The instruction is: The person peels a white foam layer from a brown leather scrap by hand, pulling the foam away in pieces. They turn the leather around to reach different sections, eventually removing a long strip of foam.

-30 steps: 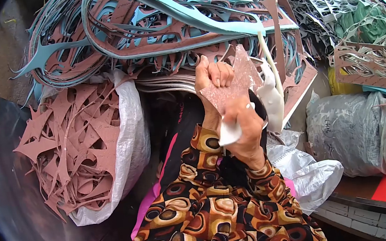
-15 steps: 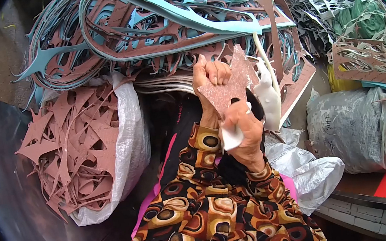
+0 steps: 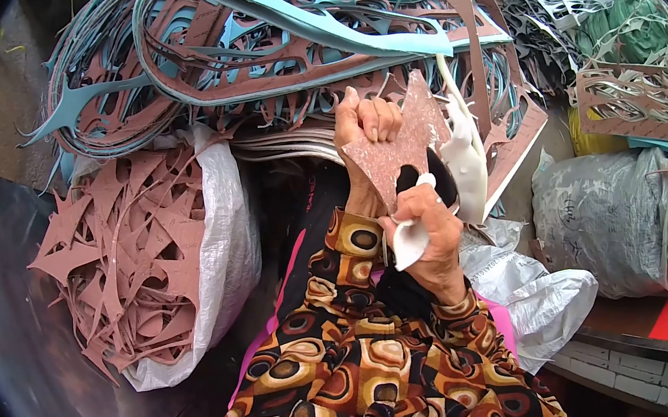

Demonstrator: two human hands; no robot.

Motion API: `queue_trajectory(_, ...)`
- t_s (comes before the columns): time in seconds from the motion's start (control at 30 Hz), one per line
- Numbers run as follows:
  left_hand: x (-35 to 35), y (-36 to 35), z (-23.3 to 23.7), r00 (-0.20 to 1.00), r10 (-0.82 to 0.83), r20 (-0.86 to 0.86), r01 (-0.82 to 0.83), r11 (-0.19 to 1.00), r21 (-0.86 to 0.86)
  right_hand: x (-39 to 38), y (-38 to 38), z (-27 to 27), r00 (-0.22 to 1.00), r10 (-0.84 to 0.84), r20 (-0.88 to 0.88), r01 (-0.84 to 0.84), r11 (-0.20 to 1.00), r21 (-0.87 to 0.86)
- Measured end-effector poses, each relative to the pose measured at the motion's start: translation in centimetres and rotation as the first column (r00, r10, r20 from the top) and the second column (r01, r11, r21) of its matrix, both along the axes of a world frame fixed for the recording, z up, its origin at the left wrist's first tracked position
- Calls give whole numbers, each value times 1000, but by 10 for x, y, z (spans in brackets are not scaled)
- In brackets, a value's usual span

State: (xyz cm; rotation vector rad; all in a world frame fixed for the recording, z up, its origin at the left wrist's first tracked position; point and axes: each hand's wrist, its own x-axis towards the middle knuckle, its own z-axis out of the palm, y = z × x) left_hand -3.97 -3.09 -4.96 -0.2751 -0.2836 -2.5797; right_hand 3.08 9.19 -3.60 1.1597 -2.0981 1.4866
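My left hand (image 3: pixel 370 124) is closed on the upper left edge of a pinkish-brown sheet offcut (image 3: pixel 404 147), which has jagged points and a speckled face. Just below it, my right hand (image 3: pixel 431 229) is wrapped round a white foam-like scrap (image 3: pixel 410 242), whose curled end sticks out on the left of the fist. A dark gap shows between the offcut's lower edge and my right fist. Whether the white scrap still joins the offcut is hard to make out. Beside the offcut on the right hangs a longer white piece (image 3: pixel 462 160).
A large heap of blue and brown cut-out sheets (image 3: pixel 285 45) lies ahead. To the left stands a white woven sack (image 3: pixel 228 232) full of brown scraps (image 3: pixel 131 254). On the right are a wrapped bale (image 3: pixel 601 222), a crumpled white bag (image 3: pixel 548 306) and more offcuts (image 3: pixel 648 100).
My right hand has moved slightly down with the white scrap, away from the offcut, and the gap between them has widened. My left hand stays nearly in place on the offcut.
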Motion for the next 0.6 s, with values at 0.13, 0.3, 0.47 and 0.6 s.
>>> queue_trajectory(0.13, 0, 1, 1, 998, -45, 49, 46, 999, -16, -3, 16, -4, 970, 231, 78, -221, 968, -118)
queue_trajectory(0.3, -2, 0, -6, 997, -74, -14, 73, 997, -28, -13, 36, 1, 873, 391, 293, -312, 908, -281)
queue_trajectory(0.47, -4, -1, -7, 997, -69, -28, 67, 996, -51, -2, 17, 11, 977, 178, 118, -185, 981, 51)
queue_trajectory(0.6, -3, 5, -2, 1000, -10, -12, 10, 1000, 7, 5, 14, -8, 993, 115, 15, -115, 992, 49)
